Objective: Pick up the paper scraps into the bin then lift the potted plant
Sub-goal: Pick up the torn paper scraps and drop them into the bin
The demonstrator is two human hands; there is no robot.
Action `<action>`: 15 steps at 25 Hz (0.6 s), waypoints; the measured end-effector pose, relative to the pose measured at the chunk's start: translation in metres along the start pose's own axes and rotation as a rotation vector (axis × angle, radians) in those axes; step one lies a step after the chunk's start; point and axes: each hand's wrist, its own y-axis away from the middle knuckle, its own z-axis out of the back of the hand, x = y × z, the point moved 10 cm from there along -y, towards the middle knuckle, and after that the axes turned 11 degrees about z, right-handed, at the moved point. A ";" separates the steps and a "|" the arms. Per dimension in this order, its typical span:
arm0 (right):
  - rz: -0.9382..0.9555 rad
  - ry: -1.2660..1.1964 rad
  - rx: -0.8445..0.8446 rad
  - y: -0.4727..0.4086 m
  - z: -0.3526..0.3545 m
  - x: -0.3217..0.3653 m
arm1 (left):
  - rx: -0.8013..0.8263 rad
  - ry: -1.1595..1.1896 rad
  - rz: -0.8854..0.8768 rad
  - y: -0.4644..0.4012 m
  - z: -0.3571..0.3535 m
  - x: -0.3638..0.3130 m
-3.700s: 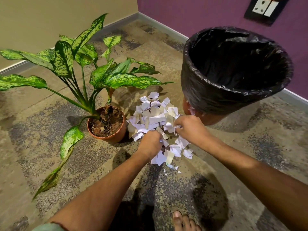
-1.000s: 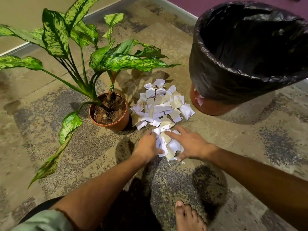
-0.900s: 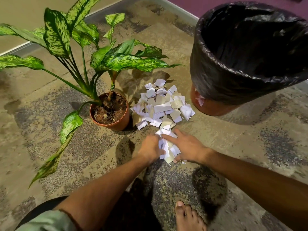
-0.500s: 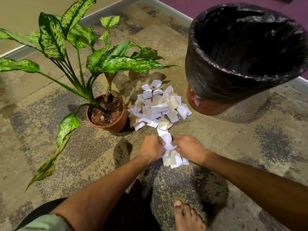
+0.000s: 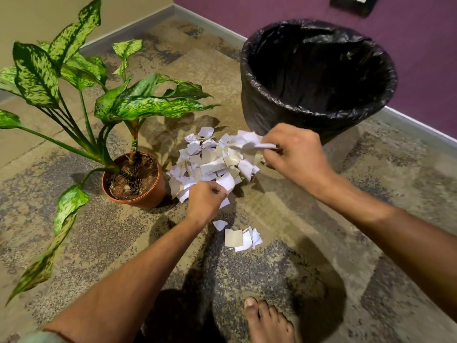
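Because the bin (image 5: pixel 319 78) stands just beyond the main heap of paper scraps (image 5: pixel 212 162), with its black liner (image 5: pixel 257 112) folded over a wide open mouth, a handful can be carried to it without the person shifting their stance. Right hand (image 5: pixel 296 154): raised off the carpet (image 5: pixel 346 219) in front of the bin's near wall, fingers curled in a narrow grip on a wad of white scraps that juts out to its left; it appears placed for a short carry up and over the rim. Left hand (image 5: pixel 206 204): low at the near edge of the heap, fingers closed on a few scraps, one white piece showing beside the knuckles; its grip is likewise closed and full, probably a second handful for the same trip. Small cluster of scraps (image 5: pixel 241 237): lying apart on the carpet, near the person's bare foot (image 5: pixel 267 320), and untouched by either hand. Potted plant (image 5: pixel 134 178): upright on the floor, its terracotta pot just beside the left edge of the heap, its long leaves spreading away from the paper, so both hands can reach the heap unobstructed. Most scraps lie uncollected; the lift of the plant is judged to be some way off.
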 end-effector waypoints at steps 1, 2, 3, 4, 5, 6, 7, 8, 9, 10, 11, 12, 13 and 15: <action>0.012 0.003 -0.092 -0.007 0.024 0.004 | -0.006 -0.003 -0.013 0.000 0.000 -0.003; 0.016 0.018 -0.178 -0.015 0.046 0.005 | -0.007 0.001 -0.025 0.001 -0.001 -0.006; 0.011 0.042 -0.253 -0.021 0.066 0.004 | -0.008 0.011 -0.036 0.001 -0.002 -0.010; -0.004 0.069 -0.311 -0.026 0.084 -0.001 | -0.010 0.023 -0.046 0.002 -0.002 -0.015; -0.028 0.097 -0.350 -0.031 0.097 -0.008 | -0.017 0.033 -0.063 0.004 -0.002 -0.022; -0.060 0.124 -0.365 -0.034 0.107 -0.017 | -0.032 0.044 -0.094 0.007 -0.001 -0.031; -0.099 0.148 -0.358 -0.037 0.111 -0.028 | -0.061 0.063 -0.144 0.011 0.003 -0.043; -0.144 0.169 -0.337 -0.039 0.112 -0.041 | -0.103 0.091 -0.215 0.017 0.009 -0.057; -0.191 0.184 -0.309 -0.040 0.111 -0.053 | -0.157 0.124 -0.305 0.025 0.017 -0.074; -0.236 0.197 -0.276 -0.041 0.108 -0.065 | -0.210 0.163 -0.403 0.036 0.026 -0.091; -0.273 0.206 -0.238 -0.041 0.104 -0.075 | -0.248 0.212 -0.492 0.048 0.034 -0.107; -0.299 0.208 -0.198 -0.040 0.099 -0.083 | -0.268 0.263 -0.560 0.058 0.042 -0.122; -0.317 0.201 -0.165 -0.039 0.095 -0.088 | -0.280 0.303 -0.609 0.067 0.048 -0.135; -0.332 0.179 -0.136 -0.038 0.090 -0.093 | -0.299 0.342 -0.667 0.078 0.060 -0.159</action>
